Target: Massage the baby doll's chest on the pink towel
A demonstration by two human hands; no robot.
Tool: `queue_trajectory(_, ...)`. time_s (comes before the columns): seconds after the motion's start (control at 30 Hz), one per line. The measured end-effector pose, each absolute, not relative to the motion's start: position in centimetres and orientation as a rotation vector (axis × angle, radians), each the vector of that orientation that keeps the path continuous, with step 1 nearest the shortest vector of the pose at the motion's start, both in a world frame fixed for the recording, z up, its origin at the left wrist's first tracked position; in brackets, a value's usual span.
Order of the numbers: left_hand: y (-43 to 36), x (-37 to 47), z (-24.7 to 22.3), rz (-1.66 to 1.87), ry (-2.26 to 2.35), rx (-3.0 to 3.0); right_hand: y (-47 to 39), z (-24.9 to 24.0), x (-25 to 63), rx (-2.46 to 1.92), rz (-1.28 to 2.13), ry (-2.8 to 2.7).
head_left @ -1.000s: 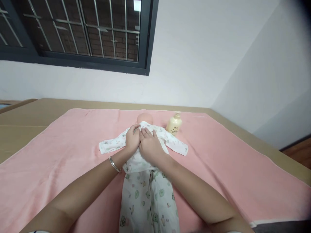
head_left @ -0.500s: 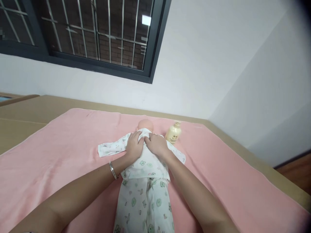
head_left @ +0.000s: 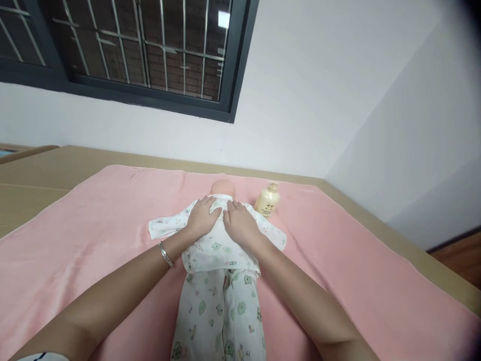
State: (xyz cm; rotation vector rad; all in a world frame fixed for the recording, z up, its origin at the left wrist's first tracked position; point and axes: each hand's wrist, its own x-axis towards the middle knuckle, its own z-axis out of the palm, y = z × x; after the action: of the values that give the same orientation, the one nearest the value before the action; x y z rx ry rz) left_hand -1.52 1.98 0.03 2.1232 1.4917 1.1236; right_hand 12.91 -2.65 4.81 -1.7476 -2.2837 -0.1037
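A baby doll [head_left: 223, 188] in a white printed top [head_left: 221, 248] and matching trousers [head_left: 205, 311] lies stretched out on a pink blanket [head_left: 112, 215], its head toward the wall. My left hand [head_left: 203, 216] rests flat on the upper left of the top, fingers extended toward the head. On the upper right of the top lies my right hand [head_left: 240, 220], palm down, fingers pointing the same way. The two thumbs are close together over the middle, a small gap between them. A silver bangle [head_left: 165, 253] circles my left wrist.
A pale yellow bottle [head_left: 267, 200] stands on the blanket just beyond the doll's right-hand sleeve. Behind the blanket runs a tan surface edge [head_left: 93, 153] against the white wall [head_left: 300, 100]. A dark-framed window [head_left: 150, 95] with metal bars is at upper left.
My hands have moved slightly apart at the thumbs, and the fingers are a little more spread on the doll's top. The whole view has shifted slightly.
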Motion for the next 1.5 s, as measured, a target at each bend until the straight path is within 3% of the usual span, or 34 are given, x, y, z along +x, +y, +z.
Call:
queue_trajectory(0.1,1.6,-1.5,0.1,1.081,1.533,2.155,-3.5,4.5,11.9,-1.708,-0.126,-2.310)
queue_trajectory(0.3,-1.1,0.1,-0.4,1.123,1.564,2.294,-1.5,4.9,13.5,-1.766,0.146,-2.176)
queue_trajectory(0.57,1.3,-1.4,0.9,0.994,1.498,2.173,-3.3,4.5,12.0,-1.747,0.060,-2.216)
queue_trajectory(0.77,-1.5,0.2,0.5,1.053,1.524,2.266,-1.3,5.2,13.9,-1.745,0.166,-2.140)
queue_trajectory(1.0,1.3,-1.5,1.2,1.078,1.439,2.034,-4.0,4.6,11.7,-1.698,-0.010,-2.279)
queue_trajectory(1.27,-2.4,0.4,0.6,1.078,1.501,2.283,-1.1,5.2,14.1,-1.810,0.139,-2.147)
queue_trajectory(1.5,0.1,-0.8,0.8,1.115,1.452,2.133,-4.4,5.5,11.8,-1.817,-0.170,-2.327)
